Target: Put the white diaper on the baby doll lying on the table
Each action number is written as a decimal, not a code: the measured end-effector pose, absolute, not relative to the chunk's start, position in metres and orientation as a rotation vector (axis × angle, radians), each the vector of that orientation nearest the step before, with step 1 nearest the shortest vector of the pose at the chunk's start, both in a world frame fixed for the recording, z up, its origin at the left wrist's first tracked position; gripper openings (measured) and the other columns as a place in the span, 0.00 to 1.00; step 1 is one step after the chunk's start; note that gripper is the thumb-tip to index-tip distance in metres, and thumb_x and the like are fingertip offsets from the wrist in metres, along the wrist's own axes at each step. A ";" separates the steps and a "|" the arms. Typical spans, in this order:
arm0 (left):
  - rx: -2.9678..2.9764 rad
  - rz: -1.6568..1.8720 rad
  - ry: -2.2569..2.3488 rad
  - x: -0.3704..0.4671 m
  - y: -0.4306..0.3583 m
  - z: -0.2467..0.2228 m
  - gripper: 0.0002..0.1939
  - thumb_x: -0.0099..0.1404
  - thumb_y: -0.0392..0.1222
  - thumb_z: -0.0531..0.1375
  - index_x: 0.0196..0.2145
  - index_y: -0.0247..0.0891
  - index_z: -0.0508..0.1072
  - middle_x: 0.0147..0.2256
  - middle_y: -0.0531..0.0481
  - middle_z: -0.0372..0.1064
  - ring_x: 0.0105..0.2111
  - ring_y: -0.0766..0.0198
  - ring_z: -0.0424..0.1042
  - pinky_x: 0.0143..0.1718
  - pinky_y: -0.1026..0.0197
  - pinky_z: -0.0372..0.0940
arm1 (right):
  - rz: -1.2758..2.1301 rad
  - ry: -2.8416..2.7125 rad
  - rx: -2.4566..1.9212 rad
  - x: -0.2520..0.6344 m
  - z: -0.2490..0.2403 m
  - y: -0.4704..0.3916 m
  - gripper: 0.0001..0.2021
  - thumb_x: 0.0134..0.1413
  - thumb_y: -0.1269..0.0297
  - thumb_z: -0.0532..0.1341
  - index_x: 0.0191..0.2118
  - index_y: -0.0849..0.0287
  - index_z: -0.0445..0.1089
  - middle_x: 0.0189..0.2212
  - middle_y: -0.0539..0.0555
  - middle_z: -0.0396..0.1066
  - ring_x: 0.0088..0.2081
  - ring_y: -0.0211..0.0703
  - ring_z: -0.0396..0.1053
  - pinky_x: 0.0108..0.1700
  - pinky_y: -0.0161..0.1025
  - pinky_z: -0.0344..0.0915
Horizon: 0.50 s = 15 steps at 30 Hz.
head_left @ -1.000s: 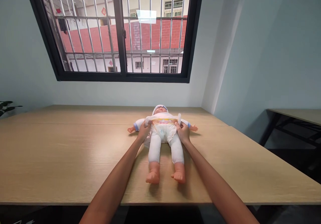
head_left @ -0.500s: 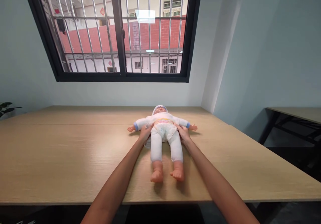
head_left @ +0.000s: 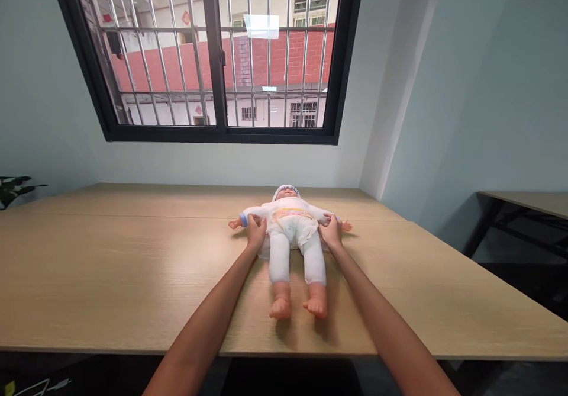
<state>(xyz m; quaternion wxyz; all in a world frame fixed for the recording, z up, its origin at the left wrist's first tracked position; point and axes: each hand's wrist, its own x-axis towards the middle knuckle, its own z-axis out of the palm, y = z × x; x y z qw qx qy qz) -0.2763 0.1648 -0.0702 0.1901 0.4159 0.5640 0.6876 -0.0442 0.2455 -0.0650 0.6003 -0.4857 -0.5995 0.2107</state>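
The doll (head_left: 288, 204) lies on its back on the desk (head_left: 133, 277), with its arms spread and its feet (head_left: 280, 309) toward me. The diaper (head_left: 293, 230) passes between its legs, and the front panel (head_left: 293, 213) reaches up over the belly. My left hand (head_left: 256, 230) is at one side of the waist and my right hand (head_left: 331, 231) at the other, both curled narrow (whether they pinch the diaper's edge, I cannot tell exactly). I judge that the step in hand is the work at the two sides of the diaper. The next move, in my opinion, calls for both hands acting evenly, with a light pull, so that the front panel does not slip crooked.
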 end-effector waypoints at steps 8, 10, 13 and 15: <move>1.104 2.098 1.698 -0.272 0.162 -0.049 0.10 0.68 0.49 0.47 0.32 0.43 0.56 0.30 0.51 0.60 0.34 0.60 0.66 0.39 0.57 0.63 | 0.346 -1.336 -0.978 -0.052 -0.042 0.223 0.15 0.51 0.61 0.52 0.38 0.60 0.73 0.41 0.61 0.67 0.39 0.47 0.69 0.46 0.45 0.67; 1.197 2.074 1.684 -0.265 0.160 -0.044 0.13 0.67 0.53 0.50 0.29 0.43 0.57 0.28 0.52 0.60 0.31 0.61 0.64 0.39 0.57 0.63 | 0.393 -1.347 -0.931 -0.058 -0.037 0.216 0.15 0.53 0.56 0.54 0.36 0.60 0.73 0.41 0.60 0.68 0.39 0.47 0.69 0.46 0.44 0.67; 1.357 1.940 1.577 -0.259 0.157 -0.041 0.18 0.63 0.57 0.55 0.25 0.42 0.58 0.25 0.51 0.59 0.29 0.60 0.62 0.38 0.55 0.62 | 0.515 -1.407 -0.912 -0.063 -0.035 0.210 0.18 0.55 0.49 0.55 0.33 0.58 0.73 0.39 0.59 0.72 0.41 0.49 0.69 0.47 0.43 0.65; 1.392 1.846 1.477 -0.258 0.155 -0.041 0.19 0.59 0.59 0.59 0.24 0.42 0.60 0.24 0.49 0.60 0.31 0.57 0.63 0.38 0.54 0.61 | 0.617 -1.448 -0.907 -0.064 -0.037 0.210 0.20 0.56 0.46 0.54 0.31 0.58 0.72 0.36 0.59 0.73 0.41 0.49 0.69 0.47 0.43 0.65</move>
